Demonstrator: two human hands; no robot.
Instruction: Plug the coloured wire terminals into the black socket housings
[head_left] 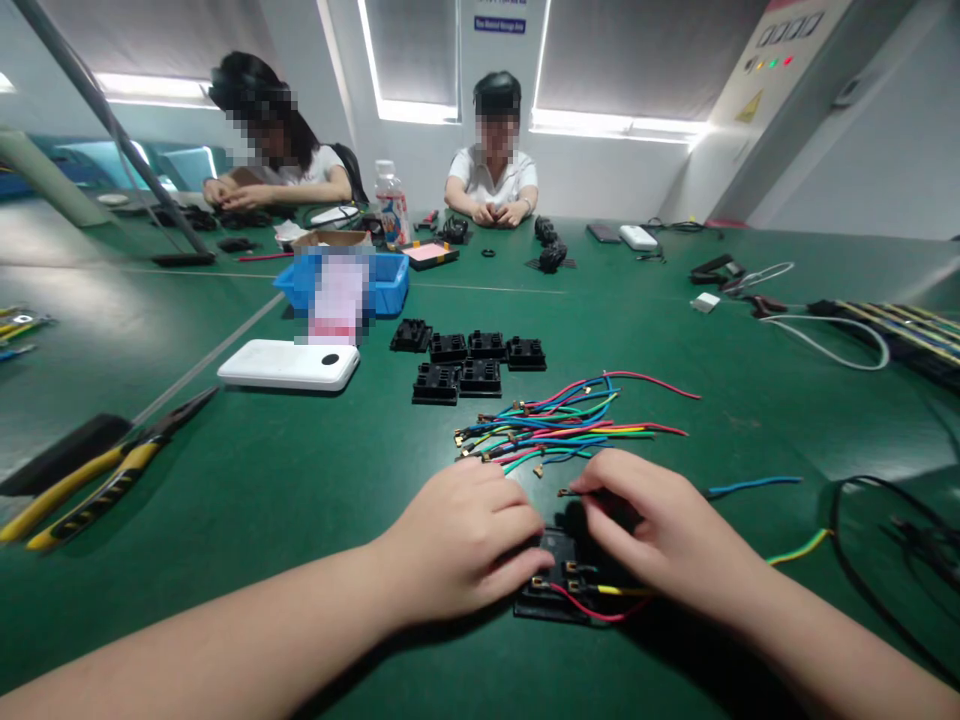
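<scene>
My left hand (480,545) is closed on the left side of a black plastic housing (551,607), holding it against the table with thumb and fingers. Small brass terminals with a red wire (577,605) and a yellow wire (619,590) sit on this housing. Just above its upper right, my right hand (652,510) pinches a wire by its metal terminal (565,492). A blue wire (754,485) comes out behind that hand and appears to be the same one. Past both hands lies a loose bunch of coloured wires (555,435) with brass terminals.
Several black housings (457,380) lie beyond the wires. To the left are a white power bank (289,365), a blue bin (390,285) and yellow-handled pliers (112,480). A black cable (836,560) loops at right. Two people (491,175) sit across the table.
</scene>
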